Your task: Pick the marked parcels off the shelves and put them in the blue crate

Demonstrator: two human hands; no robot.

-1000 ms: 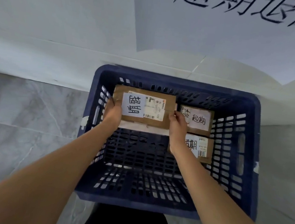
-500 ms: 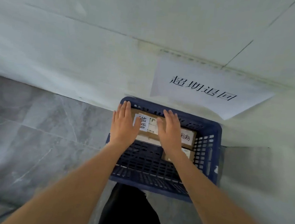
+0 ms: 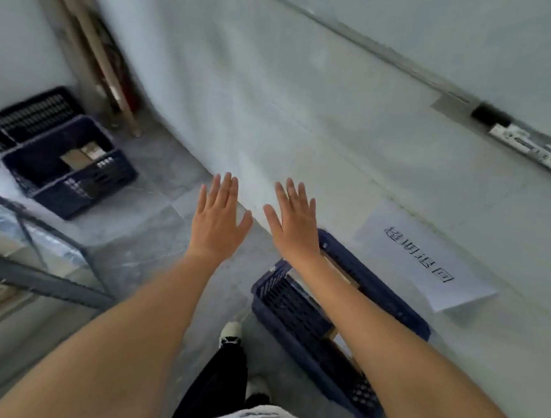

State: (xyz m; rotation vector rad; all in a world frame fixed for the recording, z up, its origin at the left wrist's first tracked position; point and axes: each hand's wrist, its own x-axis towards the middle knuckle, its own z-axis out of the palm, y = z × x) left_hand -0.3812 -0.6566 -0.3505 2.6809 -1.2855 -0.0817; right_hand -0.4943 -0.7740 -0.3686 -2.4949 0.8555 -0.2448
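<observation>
Nearest the camera, a dark trouser leg and a white-toed shoe (image 3: 230, 331) are seen on the grey stone-patterned floor (image 3: 152, 231). Both bare forearms are stretched forward. The left hand (image 3: 217, 223) and the right hand (image 3: 294, 225) are held flat, fingers straight and slightly spread, with nothing gripped in either; this suggests the hands are free for the next parcel.

Under the right forearm the blue crate (image 3: 295, 314) is set on the floor against the wall, probably so it stays put beneath its paper sign (image 3: 426, 258) with printed characters. Its walls are perforated plastic lattice. Brown cardboard parcels (image 3: 342, 271) are glimpsed inside it, mostly hidden by the arm.

To the left, a metal shelf frame (image 3: 28, 274) is blurred. Farther off, a second blue crate (image 3: 68, 167) holding a cardboard box is placed near the corner, beside a dark slatted crate (image 3: 29, 117).
</observation>
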